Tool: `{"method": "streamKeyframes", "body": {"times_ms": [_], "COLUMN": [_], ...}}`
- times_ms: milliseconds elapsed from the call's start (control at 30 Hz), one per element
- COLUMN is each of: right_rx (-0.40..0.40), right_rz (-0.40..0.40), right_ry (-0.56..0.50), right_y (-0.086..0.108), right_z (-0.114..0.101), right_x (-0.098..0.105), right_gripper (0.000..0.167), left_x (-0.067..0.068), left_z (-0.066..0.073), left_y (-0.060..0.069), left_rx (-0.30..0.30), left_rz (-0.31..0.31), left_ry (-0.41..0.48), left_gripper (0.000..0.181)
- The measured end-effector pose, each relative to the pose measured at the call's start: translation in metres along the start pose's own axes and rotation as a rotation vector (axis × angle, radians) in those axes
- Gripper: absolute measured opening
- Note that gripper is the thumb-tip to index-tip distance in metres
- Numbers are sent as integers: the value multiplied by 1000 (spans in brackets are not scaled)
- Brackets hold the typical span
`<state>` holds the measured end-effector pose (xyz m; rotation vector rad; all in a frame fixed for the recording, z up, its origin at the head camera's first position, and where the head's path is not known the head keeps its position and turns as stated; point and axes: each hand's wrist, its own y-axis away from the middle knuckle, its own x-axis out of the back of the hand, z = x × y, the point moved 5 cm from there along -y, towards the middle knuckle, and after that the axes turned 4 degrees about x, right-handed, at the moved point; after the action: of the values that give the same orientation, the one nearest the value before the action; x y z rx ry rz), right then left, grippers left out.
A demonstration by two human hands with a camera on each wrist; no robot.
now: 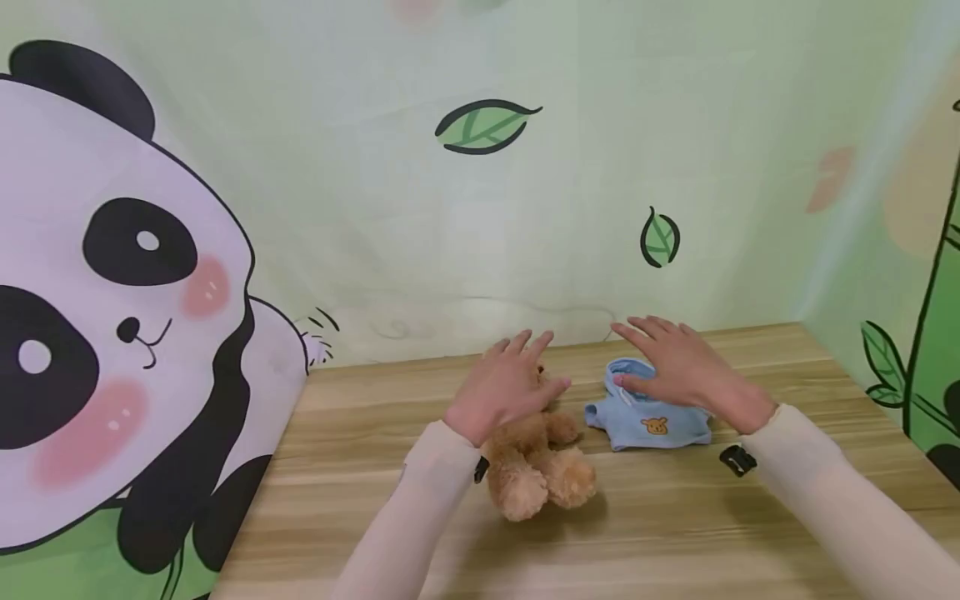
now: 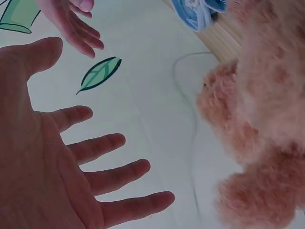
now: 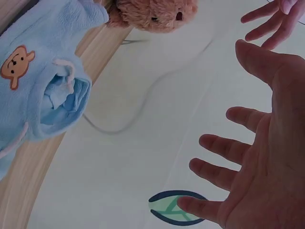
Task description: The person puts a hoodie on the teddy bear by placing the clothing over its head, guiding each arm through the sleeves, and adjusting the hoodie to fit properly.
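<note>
A brown plush teddy bear [image 1: 531, 450] lies on the wooden table, its paler feet toward the near side. My left hand [image 1: 506, 383] hovers above it with fingers spread, hiding most of its head in the head view. To the bear's right lies a small light-blue doll hoodie [image 1: 648, 421] with a bear-face patch on its front. Over the hoodie's upper right part hangs my right hand [image 1: 678, 362], fingers straight and apart. Both wrist views show the left palm [image 2: 52, 162] and right palm [image 3: 267, 157] holding nothing, apart from the fluffy bear [image 2: 276, 86] and the hoodie [image 3: 47, 81].
The wood-grain table [image 1: 360, 467] meets a pale green cloth backdrop [image 1: 360, 208] printed with leaves. A large printed panda [image 1: 142, 350] covers the left side. Another patterned panel [image 1: 892, 275] stands at the right. Each wrist wears a black strap or buckle [image 1: 738, 459].
</note>
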<state>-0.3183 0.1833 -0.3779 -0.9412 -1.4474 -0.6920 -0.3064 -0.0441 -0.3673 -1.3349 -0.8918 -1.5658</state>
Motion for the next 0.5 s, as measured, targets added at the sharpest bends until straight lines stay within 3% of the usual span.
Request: {"method": "streamKeyframes", "body": {"times_ms": [233, 500], "right_rx": [-11, -43], "right_rz": [8, -2], "right_ry": [-13, -35], "right_y": [6, 8], "right_z": [11, 25], "right_x": [1, -4], "right_gripper": [79, 75], "left_x": [2, 3], "left_z": [13, 33], "left_y": [-2, -13], "left_rx": [49, 117], "left_rz": [-23, 8], "left_ry": [6, -11], "left_gripper": [76, 66]}}
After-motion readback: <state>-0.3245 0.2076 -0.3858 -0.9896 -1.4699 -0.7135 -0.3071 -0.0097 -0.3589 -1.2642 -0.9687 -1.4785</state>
